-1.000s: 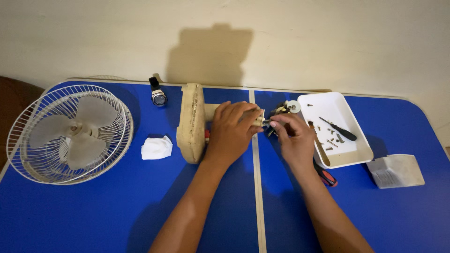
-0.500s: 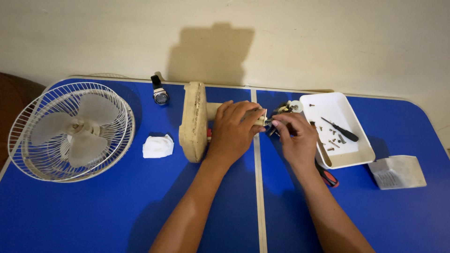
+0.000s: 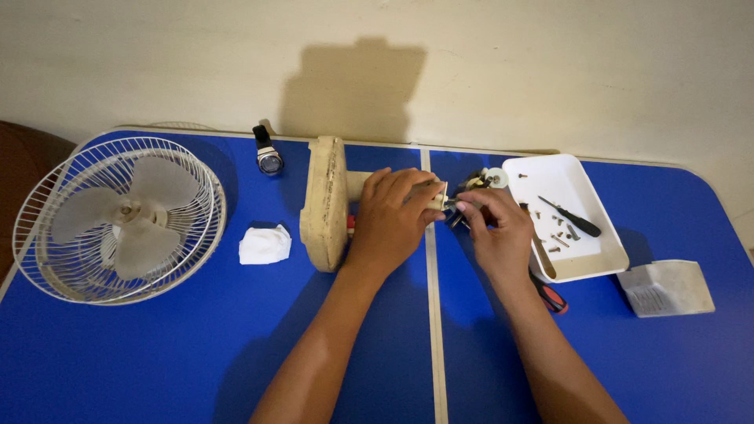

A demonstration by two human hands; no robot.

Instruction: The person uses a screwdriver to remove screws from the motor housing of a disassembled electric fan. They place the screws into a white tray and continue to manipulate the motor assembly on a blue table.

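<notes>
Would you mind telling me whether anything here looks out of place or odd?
The fan's base lies tipped on its side, its neck held by the left hand, while the fan cage with blades lies detached at the table's left.

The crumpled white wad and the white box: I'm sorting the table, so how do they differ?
The crumpled white wad is soft and shapeless; the white box is flat-sided and rectangular. The wad lies left of the left hand; the box sits at the far right, past the white tray. Both rest on the blue table.

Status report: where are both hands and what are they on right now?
Left hand grips fan stand. Right hand pinches small parts at its end. White tray beside right hand, nothing blocking.
</notes>
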